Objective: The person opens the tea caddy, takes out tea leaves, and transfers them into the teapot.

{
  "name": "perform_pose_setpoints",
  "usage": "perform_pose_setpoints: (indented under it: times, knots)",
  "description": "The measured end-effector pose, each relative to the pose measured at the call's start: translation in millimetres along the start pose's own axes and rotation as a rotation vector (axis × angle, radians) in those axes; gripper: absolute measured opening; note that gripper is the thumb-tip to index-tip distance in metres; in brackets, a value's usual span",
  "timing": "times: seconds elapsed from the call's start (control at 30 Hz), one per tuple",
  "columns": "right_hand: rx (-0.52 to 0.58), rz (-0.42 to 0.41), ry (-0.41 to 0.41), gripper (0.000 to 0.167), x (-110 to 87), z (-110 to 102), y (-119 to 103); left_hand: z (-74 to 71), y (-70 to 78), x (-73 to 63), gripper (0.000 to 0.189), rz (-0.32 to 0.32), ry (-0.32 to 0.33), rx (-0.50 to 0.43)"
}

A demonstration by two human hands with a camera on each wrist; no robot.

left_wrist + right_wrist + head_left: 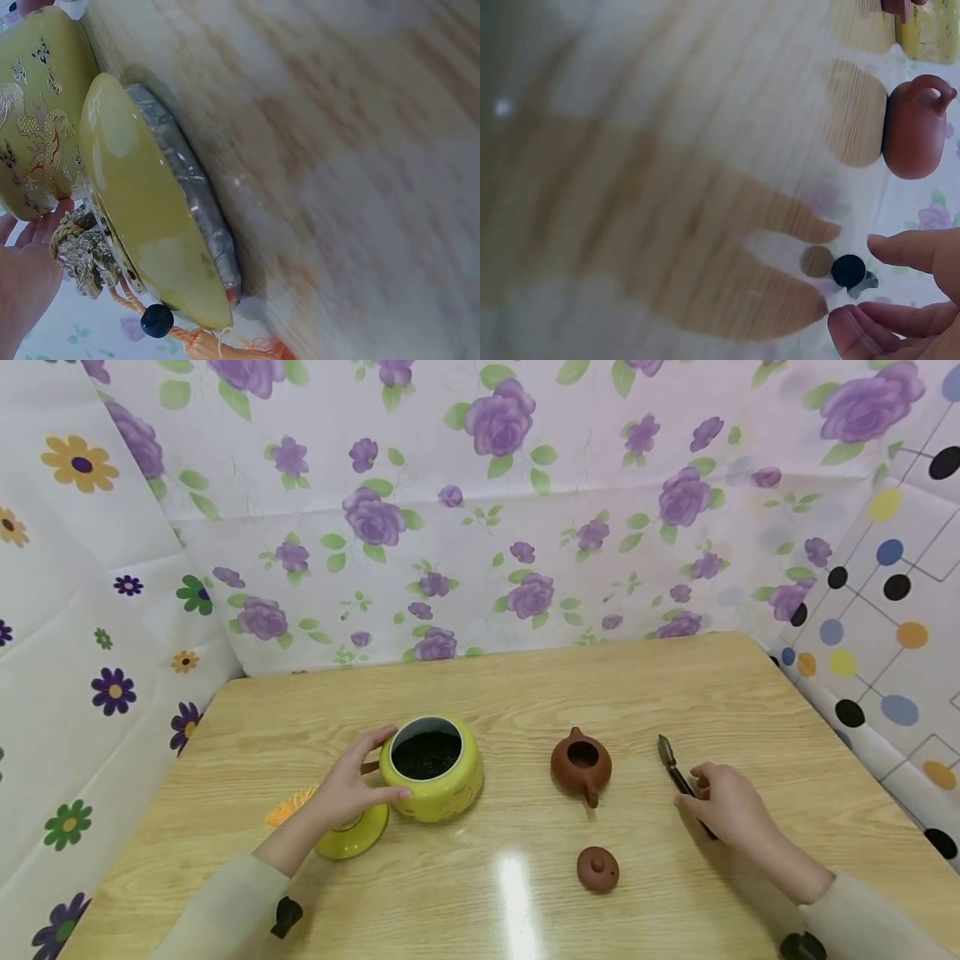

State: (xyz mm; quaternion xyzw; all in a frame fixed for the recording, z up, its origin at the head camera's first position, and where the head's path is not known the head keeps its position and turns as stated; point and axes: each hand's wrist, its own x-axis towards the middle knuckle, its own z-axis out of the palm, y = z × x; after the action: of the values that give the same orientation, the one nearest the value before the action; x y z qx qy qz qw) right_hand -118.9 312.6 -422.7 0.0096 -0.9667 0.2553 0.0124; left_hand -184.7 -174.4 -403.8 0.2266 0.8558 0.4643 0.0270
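i am in a small booth-like corner: the wood-grain surface point(495, 689) before me is closed in by a purple-rose sheet point(465, 556) behind, a daisy sheet point(67, 710) on my left and a dotted sheet point(885, 643) on my right. the teapot point(564, 768) and yellow jar point(438, 797) give it a tea-table look. whether home or studio, i cannot tell.

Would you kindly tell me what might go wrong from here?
The open yellow jar could tip under the left grip, spilling its dark contents. The right grip, not yet closed on the dark-handled tool, might fumble it. The orange tassel beside the left forearm might snag.
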Motion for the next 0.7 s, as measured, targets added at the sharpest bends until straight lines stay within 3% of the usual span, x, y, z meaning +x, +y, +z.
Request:
perform_pose_setpoints:
  times: [0.27, 0.7]
  knots:
    - [-0.064, -0.029, -0.022, 0.015, -1.6, -2.3, 3.3, 0.3, -1.4, 0.4, 0.086, -0.008, -0.001, -0.023]
    - [-0.093, -0.016, -0.016, 0.014, -2.1, -5.8, 5.8, 0.4, -0.9, -0.9, 0.087, -0.014, 0.001, -0.03]
